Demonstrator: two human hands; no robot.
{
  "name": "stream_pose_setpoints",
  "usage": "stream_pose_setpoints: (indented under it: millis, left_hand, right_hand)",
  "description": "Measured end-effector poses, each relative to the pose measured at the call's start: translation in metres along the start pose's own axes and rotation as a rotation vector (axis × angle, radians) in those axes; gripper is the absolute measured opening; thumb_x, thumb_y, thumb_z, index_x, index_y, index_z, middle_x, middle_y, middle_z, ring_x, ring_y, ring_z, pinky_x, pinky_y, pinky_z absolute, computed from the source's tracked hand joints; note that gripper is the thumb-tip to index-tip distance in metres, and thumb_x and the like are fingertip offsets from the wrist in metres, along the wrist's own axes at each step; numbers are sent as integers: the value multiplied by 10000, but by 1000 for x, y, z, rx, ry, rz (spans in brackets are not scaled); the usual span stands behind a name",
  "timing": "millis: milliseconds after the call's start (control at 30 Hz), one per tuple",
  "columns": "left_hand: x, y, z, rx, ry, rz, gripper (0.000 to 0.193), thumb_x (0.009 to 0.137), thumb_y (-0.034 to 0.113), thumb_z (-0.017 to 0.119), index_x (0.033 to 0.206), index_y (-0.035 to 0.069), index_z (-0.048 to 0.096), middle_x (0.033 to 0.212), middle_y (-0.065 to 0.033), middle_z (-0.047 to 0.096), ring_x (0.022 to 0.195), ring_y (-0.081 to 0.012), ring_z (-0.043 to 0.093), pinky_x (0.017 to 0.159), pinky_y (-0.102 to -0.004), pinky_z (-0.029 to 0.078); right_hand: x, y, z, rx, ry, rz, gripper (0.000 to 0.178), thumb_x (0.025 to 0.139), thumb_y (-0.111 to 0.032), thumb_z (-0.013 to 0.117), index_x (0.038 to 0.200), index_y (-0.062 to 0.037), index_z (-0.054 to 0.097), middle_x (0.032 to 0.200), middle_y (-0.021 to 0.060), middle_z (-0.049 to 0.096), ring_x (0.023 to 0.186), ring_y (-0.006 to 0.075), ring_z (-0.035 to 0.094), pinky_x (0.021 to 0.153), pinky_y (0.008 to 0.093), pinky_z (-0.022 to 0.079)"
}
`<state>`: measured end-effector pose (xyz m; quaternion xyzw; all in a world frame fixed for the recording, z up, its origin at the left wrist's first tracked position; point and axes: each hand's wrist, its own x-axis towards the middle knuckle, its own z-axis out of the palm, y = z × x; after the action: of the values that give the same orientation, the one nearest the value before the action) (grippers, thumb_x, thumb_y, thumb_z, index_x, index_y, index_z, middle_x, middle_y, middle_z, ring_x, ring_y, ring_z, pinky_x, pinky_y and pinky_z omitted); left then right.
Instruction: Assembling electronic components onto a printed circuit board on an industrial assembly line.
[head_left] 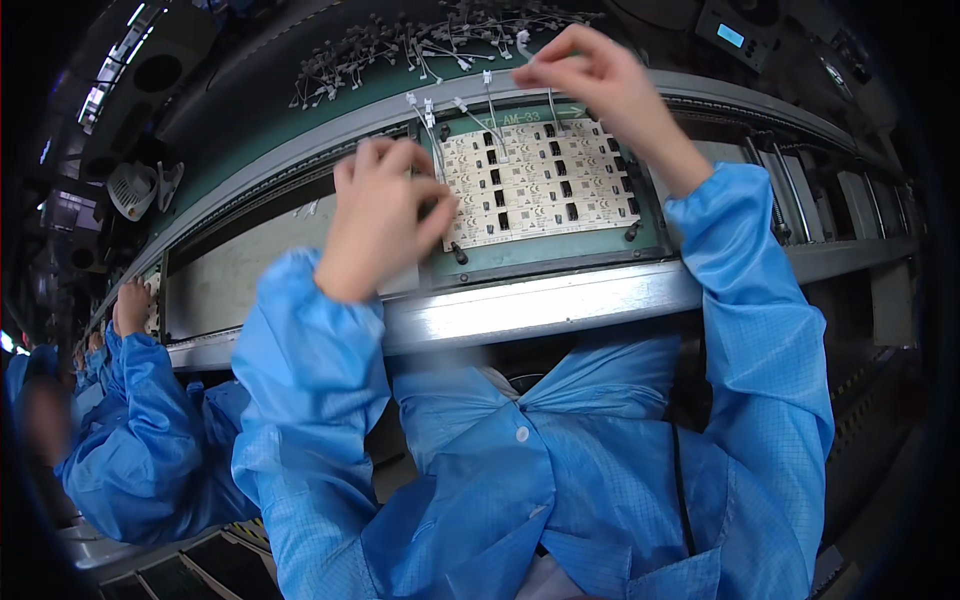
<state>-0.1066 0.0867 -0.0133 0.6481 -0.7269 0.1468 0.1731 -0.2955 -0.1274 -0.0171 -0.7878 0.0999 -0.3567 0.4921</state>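
blue sleeves [310,360] come up from the low part of the head view, one for each of the person's hands. in the middle is a cream board [530,190] with rows of small black parts [503,220]. it lies in a dark green tray [560,258]. its long side runs left to right, and its right end sits a bit farther from the person.

the left hand [385,215] is the nearer one to the board. it is at the board's left end, so the board lies just to the right of its thumb. its fingers are bent in. the hand is blurry, so i cannot tell how tight it is, or if it has hold of anything.

the right hand [590,75] is up past the far side of the board. its thumb and finger are pinched close on a white wire [523,42], and the plug end sticks up, away from the board. from that pinch, the board lies down and back toward the person. i think that gap counts most.

some white plugs [488,77] stand on thin wires between the two hands. past them, a pile of wires [435,45] lies on a green table [245,140]. a silver rail [550,310] runs along the near side. far to the left is another person's hand [131,305].
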Motion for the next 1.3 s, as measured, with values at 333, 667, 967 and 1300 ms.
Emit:
stream_pose_setpoints:
  millis: [333,667,967,1300]
  left_hand:
    - [116,-107,63,513,-64,314,248,828,123,681,1075,148,688,1002,-42,622,1043,-218,615,886,-386,446]
    - [121,-118,50,-50,-58,287,95,833,200,608,823,106,619,777,-113,692,720,-317,687,663,-428,529]
    - [124,-134,51,-1451,455,-425,114,968,110,583,1040,22,571,895,-172,704,707,-245,723,616,-295,569]
    - [56,-111,-2,-1034,375,-178,104,912,94,677,1000,56,634,973,-60,720,960,-146,692,867,-301,515]
  right_hand:
    - [-16,-6,35,-583,-168,-359,93,881,-92,658,913,-16,615,806,114,633,708,252,611,639,348,491]
    - [-24,-18,39,-418,-417,93,95,865,-52,682,909,21,641,816,63,581,685,124,562,626,266,468]
    - [-29,-36,38,-761,-500,-137,109,889,-108,655,925,-11,689,830,94,606,796,233,581,809,341,431]
    - [-2,-63,24,-957,-882,191,317,966,-227,571,1225,-110,711,976,105,630,930,275,596,879,441,456]
